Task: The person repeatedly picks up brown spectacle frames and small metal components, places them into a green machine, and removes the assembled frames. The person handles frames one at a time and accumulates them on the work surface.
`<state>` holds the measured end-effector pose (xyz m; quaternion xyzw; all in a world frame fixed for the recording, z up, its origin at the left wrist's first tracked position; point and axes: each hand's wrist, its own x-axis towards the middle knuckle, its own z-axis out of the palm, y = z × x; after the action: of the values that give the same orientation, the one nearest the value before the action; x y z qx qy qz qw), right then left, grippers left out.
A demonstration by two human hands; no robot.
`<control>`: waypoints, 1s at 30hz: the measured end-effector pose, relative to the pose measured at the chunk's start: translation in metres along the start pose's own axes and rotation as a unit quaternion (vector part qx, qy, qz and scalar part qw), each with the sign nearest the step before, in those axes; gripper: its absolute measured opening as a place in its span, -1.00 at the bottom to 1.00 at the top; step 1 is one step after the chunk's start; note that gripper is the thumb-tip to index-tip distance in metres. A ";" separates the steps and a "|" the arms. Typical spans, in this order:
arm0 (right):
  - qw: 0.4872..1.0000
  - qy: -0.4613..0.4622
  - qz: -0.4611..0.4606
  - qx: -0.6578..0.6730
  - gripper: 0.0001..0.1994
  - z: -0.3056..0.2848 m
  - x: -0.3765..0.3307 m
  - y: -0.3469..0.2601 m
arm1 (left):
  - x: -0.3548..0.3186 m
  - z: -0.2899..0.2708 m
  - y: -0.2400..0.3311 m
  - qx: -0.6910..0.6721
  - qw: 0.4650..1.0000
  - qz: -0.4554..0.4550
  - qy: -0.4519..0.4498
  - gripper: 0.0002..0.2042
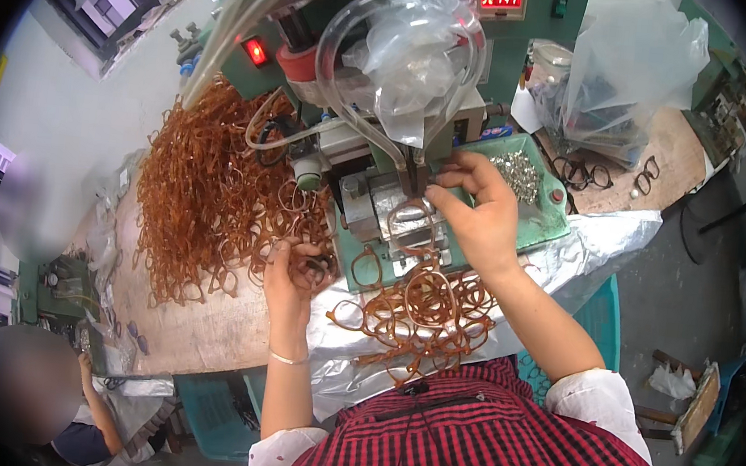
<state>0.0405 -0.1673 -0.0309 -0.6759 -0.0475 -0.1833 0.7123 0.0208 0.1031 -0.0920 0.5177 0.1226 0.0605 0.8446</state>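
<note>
My right hand (pixel 476 209) pinches a translucent brown eyeglass frame (pixel 412 221) against the metal fixture of a green bench machine (pixel 367 198). My left hand (pixel 290 272) reaches into a big heap of the same brown frames (pixel 206 190) on the left of the wooden table and closes its fingers on one of them. A smaller heap of brown frames (pixel 423 314) lies on silver foil in front of my red checked apron. A green tray of small silver metal parts (pixel 519 173) sits just behind my right hand.
Clear hoses and a plastic bag (pixel 412 57) hang over the machine, under a red digital counter (pixel 500 0). A large plastic bag (pixel 627 69) and dark frames (pixel 585 174) lie at the right. Another person (pixel 35 389) works at the lower left.
</note>
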 end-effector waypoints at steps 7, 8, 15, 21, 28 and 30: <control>0.991 0.002 0.075 0.109 -0.50 0.007 0.002 -0.004 | -0.047 0.106 0.102 0.084 0.936 0.312 -0.136 -0.73; 0.988 0.003 0.077 0.132 -0.50 0.008 0.005 -0.007 | -0.052 0.124 0.112 0.134 0.900 0.387 -0.150 -0.75; 0.979 0.006 0.092 0.183 -0.45 0.026 -0.011 -0.032 | -0.013 0.143 0.118 0.195 0.845 0.478 -0.140 -0.90; 0.971 -0.068 -0.097 -0.205 -0.55 -0.032 -0.012 -0.025 | -0.068 0.119 0.083 0.131 0.923 0.029 -0.360 -0.79; 0.925 -0.071 -0.044 -0.372 -0.75 -0.106 -0.015 0.043 | -0.049 0.132 0.036 0.014 0.887 -0.282 -0.365 -0.74; 0.944 0.054 -0.069 -0.319 -0.77 -0.109 0.001 0.042 | -0.050 0.133 0.028 0.010 0.900 -0.265 -0.345 -0.75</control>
<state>0.0353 -0.2737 -0.0790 -0.8519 0.0051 -0.2738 0.4463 0.0096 -0.0098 -0.0018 0.4631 -0.0433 -0.3494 0.8134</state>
